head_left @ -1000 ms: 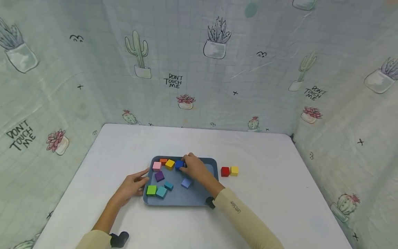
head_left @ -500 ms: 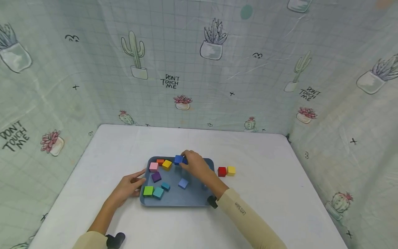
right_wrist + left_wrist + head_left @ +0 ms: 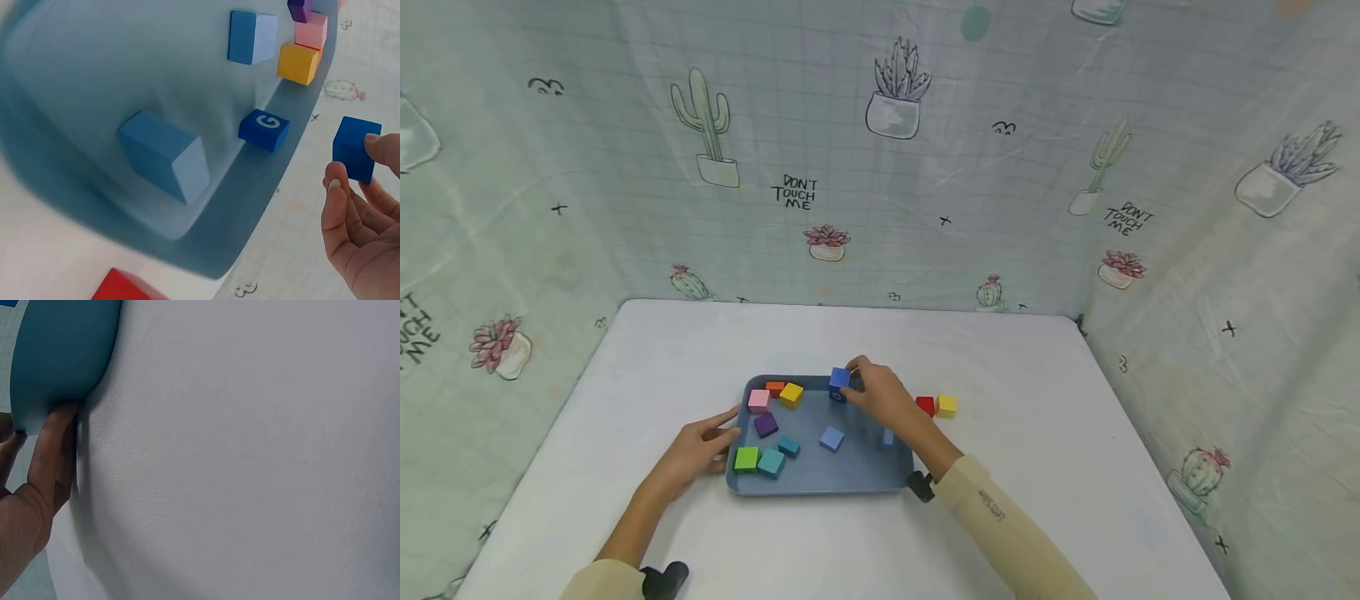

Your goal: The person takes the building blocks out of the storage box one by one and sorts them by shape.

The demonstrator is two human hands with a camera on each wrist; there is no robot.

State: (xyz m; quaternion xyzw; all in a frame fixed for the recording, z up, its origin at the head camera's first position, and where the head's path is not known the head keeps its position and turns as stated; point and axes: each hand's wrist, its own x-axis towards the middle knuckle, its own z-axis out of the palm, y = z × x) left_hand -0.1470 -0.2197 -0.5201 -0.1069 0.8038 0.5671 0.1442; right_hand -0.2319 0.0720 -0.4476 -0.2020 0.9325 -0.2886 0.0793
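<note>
At the far left, my left hand (image 3: 694, 454) rests its loosely stretched fingers against the outer wall of the tray (image 3: 857, 477); they aren't curled round it. The tray looks like stiff, smooth plastic – light enough, I'd guess, to slide if bumped, so the side wall is a sensible place to steady it.

Inside, going rightward, sit the green block (image 3: 747, 459), the pink block (image 3: 759, 402), the purple block (image 3: 766, 425), the teal block (image 3: 771, 463) and the golden block (image 3: 791, 395), then the light blue block (image 3: 831, 439) near the middle.

Next comes the blue block (image 3: 839, 379), held up at the tray's far side, apart from the lettered block (image 3: 264, 129) lying in the tray. My right hand (image 3: 876, 392) has it pinched – thumb on one face, fingertips opposite. It should be light, hard and hardly fragile; its smooth faces may slip or twist if I catch an edge, so two flat opposite sides are the best hold.

Past the tray's right side, the red block (image 3: 925, 406) and the yellow block (image 3: 947, 406) stand side by side on the table (image 3: 1037, 500).
</note>
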